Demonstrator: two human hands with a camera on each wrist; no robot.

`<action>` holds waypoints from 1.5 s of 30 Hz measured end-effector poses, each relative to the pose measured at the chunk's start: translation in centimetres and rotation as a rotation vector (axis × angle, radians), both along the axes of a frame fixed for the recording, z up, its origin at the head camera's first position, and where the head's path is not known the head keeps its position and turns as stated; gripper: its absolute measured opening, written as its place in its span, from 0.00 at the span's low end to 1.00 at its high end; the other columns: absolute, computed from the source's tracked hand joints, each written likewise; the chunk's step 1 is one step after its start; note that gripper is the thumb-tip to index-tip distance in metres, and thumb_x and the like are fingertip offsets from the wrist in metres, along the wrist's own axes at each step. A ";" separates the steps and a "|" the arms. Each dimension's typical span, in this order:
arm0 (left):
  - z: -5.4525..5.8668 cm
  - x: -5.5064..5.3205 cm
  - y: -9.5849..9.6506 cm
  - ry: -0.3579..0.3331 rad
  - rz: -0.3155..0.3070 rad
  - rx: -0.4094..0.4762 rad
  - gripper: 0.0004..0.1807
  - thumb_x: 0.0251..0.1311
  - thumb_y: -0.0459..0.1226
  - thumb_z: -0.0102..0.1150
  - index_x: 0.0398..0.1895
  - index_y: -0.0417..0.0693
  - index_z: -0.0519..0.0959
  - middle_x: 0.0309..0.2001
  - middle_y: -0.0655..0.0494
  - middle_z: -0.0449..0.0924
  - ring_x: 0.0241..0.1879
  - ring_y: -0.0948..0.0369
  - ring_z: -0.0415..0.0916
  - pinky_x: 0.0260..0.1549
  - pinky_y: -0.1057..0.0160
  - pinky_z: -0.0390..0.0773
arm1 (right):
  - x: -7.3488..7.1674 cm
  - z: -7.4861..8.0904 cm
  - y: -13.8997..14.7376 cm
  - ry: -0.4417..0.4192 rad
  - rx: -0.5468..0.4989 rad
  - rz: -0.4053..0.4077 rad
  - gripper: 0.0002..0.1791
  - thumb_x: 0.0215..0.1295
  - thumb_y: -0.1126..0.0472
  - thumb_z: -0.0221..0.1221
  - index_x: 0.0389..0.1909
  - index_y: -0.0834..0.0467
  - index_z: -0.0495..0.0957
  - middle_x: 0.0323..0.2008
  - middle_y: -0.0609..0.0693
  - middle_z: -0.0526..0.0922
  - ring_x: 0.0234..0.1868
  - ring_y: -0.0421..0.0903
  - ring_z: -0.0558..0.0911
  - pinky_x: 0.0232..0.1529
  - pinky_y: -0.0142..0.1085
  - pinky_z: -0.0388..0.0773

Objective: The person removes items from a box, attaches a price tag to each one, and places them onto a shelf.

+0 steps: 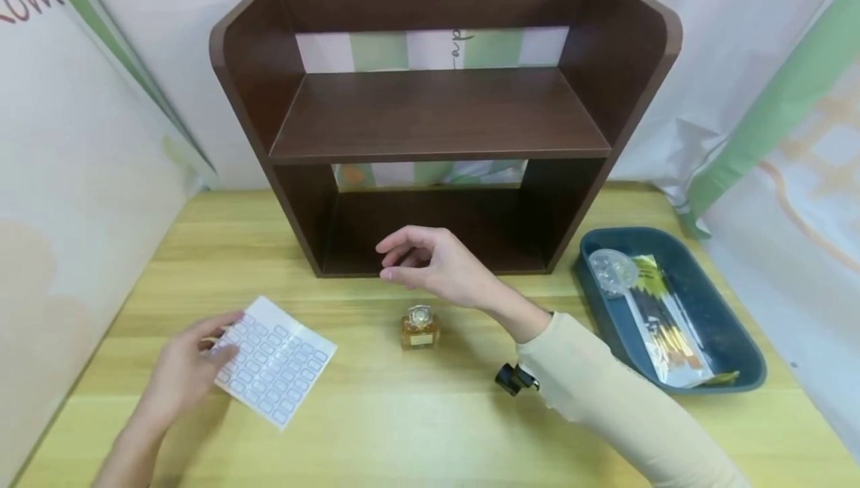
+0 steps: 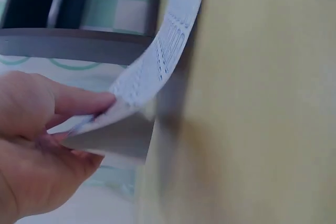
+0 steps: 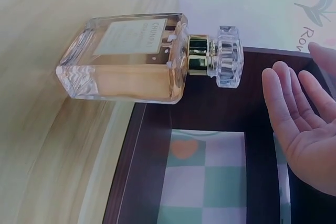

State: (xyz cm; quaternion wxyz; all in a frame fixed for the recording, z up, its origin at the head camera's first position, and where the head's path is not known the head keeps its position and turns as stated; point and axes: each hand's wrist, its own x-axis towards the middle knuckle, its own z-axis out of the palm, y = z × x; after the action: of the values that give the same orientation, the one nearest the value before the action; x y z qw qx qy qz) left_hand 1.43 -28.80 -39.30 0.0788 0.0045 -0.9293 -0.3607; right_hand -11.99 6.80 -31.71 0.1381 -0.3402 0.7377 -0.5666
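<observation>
My left hand (image 1: 180, 370) pinches one edge of a white sheet of blue-outlined label stickers (image 1: 278, 361) between thumb and fingers. The left wrist view shows the sheet (image 2: 163, 51) bending upward from the grip, over the table. My right hand (image 1: 446, 264) hovers behind and above a perfume bottle (image 1: 420, 330), apart from it and holding nothing. In the right wrist view its fingers (image 3: 289, 90) are loosely extended near the clear cap. The perfume bottle (image 3: 131, 61) stands upright on the table, with amber liquid, a pale label and a gold collar.
A dark brown two-tier shelf (image 1: 440, 111) stands at the back, behind my right hand. On the right a dark blue tray (image 1: 728, 324) holds a packet of brushes (image 1: 668, 324) and a round clear container (image 1: 613, 273). A small black object (image 1: 516, 379) is beside my right sleeve.
</observation>
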 end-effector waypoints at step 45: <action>6.5 -2.2 8.1 0.487 -0.204 -0.338 0.54 0.48 0.75 0.58 0.70 0.47 0.71 0.71 0.44 0.65 0.66 0.45 0.65 0.67 0.29 0.38 | 1.1 0.9 -5.9 -0.297 -0.082 0.057 0.13 0.70 0.70 0.60 0.53 0.61 0.78 0.38 0.56 0.85 0.35 0.50 0.85 0.33 0.52 0.86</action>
State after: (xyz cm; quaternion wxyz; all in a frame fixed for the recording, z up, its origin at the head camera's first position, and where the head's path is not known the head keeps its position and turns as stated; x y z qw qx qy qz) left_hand -0.75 -20.69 -32.82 0.2621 -0.1884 -0.9256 -0.1975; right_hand -10.89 0.85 -30.86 0.2477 -0.2788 0.6752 -0.6364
